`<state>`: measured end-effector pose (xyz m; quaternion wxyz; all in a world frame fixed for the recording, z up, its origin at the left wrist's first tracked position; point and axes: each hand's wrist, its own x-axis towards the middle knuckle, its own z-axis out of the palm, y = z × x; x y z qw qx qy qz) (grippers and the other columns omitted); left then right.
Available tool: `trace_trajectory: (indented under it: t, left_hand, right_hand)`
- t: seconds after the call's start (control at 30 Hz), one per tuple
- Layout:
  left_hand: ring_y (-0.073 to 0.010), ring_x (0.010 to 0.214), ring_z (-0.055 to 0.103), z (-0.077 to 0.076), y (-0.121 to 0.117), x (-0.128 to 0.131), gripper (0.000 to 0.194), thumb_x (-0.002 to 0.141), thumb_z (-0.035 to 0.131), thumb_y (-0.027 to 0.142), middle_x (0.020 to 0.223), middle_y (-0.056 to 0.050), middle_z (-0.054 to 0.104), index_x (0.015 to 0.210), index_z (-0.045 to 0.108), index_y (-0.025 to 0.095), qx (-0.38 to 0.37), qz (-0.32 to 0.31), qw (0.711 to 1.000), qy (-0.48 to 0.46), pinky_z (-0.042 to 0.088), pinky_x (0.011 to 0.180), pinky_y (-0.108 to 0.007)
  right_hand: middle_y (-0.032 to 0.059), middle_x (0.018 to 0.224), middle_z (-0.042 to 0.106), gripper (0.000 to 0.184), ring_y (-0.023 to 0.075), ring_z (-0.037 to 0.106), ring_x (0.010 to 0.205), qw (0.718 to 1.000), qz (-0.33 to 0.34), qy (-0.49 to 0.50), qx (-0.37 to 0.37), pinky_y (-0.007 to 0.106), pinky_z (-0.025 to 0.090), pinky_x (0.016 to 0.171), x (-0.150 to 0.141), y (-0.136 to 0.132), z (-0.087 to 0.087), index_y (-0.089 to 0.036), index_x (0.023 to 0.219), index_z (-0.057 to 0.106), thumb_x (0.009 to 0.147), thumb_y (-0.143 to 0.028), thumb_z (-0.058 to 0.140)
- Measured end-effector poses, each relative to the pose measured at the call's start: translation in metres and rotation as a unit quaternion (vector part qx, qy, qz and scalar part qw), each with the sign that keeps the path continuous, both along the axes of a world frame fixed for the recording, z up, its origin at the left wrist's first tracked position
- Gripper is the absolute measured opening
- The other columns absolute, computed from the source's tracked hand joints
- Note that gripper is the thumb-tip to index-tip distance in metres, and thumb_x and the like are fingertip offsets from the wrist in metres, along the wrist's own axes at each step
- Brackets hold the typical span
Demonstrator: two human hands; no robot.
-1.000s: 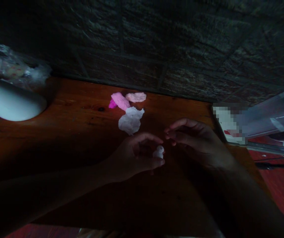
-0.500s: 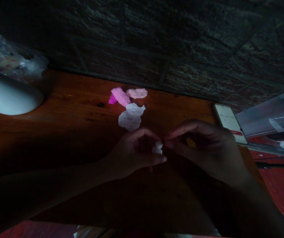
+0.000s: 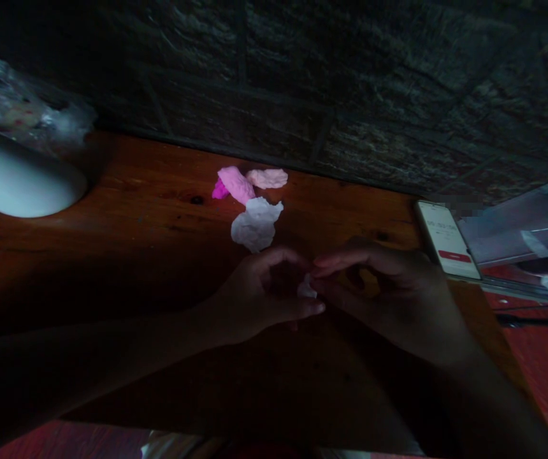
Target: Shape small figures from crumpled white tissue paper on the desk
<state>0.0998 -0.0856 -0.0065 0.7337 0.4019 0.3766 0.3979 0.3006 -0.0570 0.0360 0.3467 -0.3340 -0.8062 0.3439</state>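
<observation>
My left hand (image 3: pixel 264 296) is curled, its fingers and thumb pinching a small white crumpled piece (image 3: pixel 306 290). My right hand (image 3: pixel 389 299) meets it from the right, fingertips closed on the same white piece. Both hands hover just over the dark wooden table (image 3: pixel 150 255). Just beyond my left hand lies a larger white crumpled scrap (image 3: pixel 255 226). Farther back sit a pink scrap (image 3: pixel 236 185) with a magenta bit, and a pale pink scrap (image 3: pixel 267 178).
A white rounded object (image 3: pixel 16 185) rests at the table's left end, with crinkled clear plastic (image 3: pixel 20 111) behind it. A phone (image 3: pixel 447 240) with a lit screen lies at the right edge. A dark textured wall (image 3: pixel 350 83) runs along the back.
My right hand has moved left and closed its fingertips onto the white piece that my left hand held alone a second ago. The view shifted slightly.
</observation>
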Motion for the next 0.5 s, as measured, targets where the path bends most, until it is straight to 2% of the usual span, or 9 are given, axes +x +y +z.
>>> trace_trajectory:
  t: [0.3, 0.5]
  left_hand:
    - [-0.0083, 0.060, 0.063, -0.0019, 0.0002, -0.0008, 0.037, 0.072, 0.089, 0.018, 0.075, 0.005, 0.066, 0.096, 0.062, 0.017, 0.013, -0.002, 1.000, -0.006, 0.056, 0.050, -0.017]
    - [-0.0103, 0.062, 0.066, 0.0008, 0.0005, -0.0002, 0.038, 0.071, 0.090, 0.020, 0.079, 0.003, 0.068, 0.097, 0.062, 0.018, 0.001, -0.002, 1.000, 0.004, 0.056, 0.049, -0.018]
  right_hand:
    - [0.0019, 0.099, 0.083, 0.022, 0.0143, 0.079, 0.086, 0.999, 0.010, -0.022, 0.028, 0.024, 0.065, 0.077, 0.0006, 0.0003, -0.0001, -0.023, 0.105, 0.077, 0.088, -0.010, 0.076]
    - [0.0024, 0.102, 0.083, 0.023, 0.0173, 0.080, 0.089, 1.000, 0.015, -0.012, 0.000, 0.027, 0.066, 0.077, 0.0021, 0.0025, 0.0009, -0.025, 0.108, 0.077, 0.087, -0.014, 0.079]
